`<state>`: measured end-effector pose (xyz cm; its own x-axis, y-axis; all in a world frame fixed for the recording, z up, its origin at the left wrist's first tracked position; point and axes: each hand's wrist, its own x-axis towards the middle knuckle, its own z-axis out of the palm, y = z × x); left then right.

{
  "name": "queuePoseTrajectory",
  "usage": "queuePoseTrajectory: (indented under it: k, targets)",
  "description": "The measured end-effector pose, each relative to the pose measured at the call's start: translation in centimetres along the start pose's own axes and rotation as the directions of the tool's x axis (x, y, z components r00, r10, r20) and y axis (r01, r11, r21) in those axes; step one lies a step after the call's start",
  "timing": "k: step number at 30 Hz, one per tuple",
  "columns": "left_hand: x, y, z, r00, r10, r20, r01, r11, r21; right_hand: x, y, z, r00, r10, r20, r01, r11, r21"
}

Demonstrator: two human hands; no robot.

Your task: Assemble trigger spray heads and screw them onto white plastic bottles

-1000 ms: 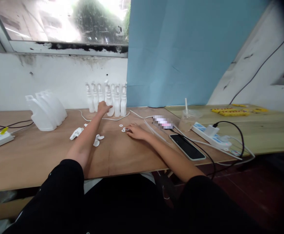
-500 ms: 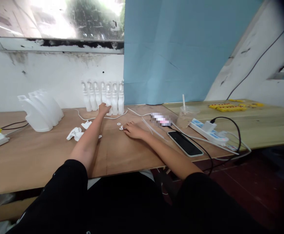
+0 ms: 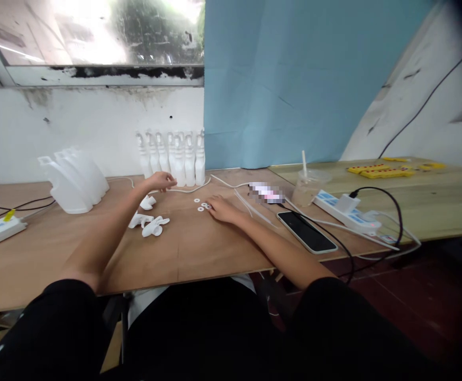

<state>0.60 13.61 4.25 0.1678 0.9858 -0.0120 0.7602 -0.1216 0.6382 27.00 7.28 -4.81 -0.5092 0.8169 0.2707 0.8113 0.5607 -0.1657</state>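
My left hand (image 3: 163,182) is in the air in front of the row of white spray bottles (image 3: 180,164), fingers loosely spread and nothing in them. Below it, several white spray heads (image 3: 152,226) lie on the wooden table (image 3: 223,248). My right hand (image 3: 219,208) rests on the table with its fingertips at several small white rings (image 3: 200,209). Its fingers are bent together over one ring; whether they grip it is too small to tell.
Translucent white jugs (image 3: 74,182) stand at the left. On the right are a black-screened phone (image 3: 307,232), a plastic cup (image 3: 306,188), a power strip (image 3: 347,213), cables and yellow parts (image 3: 379,171). Another power strip (image 3: 0,233) lies far left.
My left hand has drawn back from the bottles, slightly left and down, and its forearm has swung left, uncovering the spray heads. My right hand stays by the rings. The view has shifted slightly.
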Motion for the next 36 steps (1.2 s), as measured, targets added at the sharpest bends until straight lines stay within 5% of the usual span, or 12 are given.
queuePoseTrajectory:
  k: [4,9,13,19,23,28,31,36]
  targets:
    - [-7.7,-0.4,-1.0,0.969,0.033,0.246,-0.158,0.845,0.511,0.3,0.4,0.1,0.998,0.060,0.007,-0.060,0.998,0.026]
    - [-13.2,-1.5,0.7,0.887,0.147,0.437,-0.408,0.693,0.595,0.5,0.9,0.0,0.995,0.095,0.005,-0.095,0.993,0.074]
    - [-12.9,-0.6,2.7,0.785,0.397,0.475,-0.612,0.611,0.501,0.5,1.2,-0.3,0.993,0.118,0.015,-0.119,0.986,0.117]
    - [-11.1,1.9,6.3,0.663,0.599,0.448,-0.722,0.670,0.172,0.5,1.5,-0.3,0.982,0.185,0.034,-0.188,0.965,0.185]
    - [-11.2,1.2,8.5,0.595,0.733,0.330,-0.778,0.628,0.010,0.4,1.5,-0.2,0.973,0.229,0.030,-0.230,0.945,0.234]
    - [-11.8,-0.5,9.7,0.525,0.808,0.267,-0.843,0.538,0.029,0.4,1.3,-0.2,0.970,0.243,0.000,-0.235,0.939,0.251]
    - [-11.4,-0.9,10.1,0.568,0.804,0.174,-0.819,0.573,0.024,0.4,1.0,-0.2,0.978,0.211,-0.004,-0.203,0.946,0.254]
    - [-9.9,-1.7,10.2,0.817,0.576,0.040,-0.576,0.818,-0.016,0.5,0.9,-0.2,0.978,0.148,-0.145,-0.094,0.941,0.325]
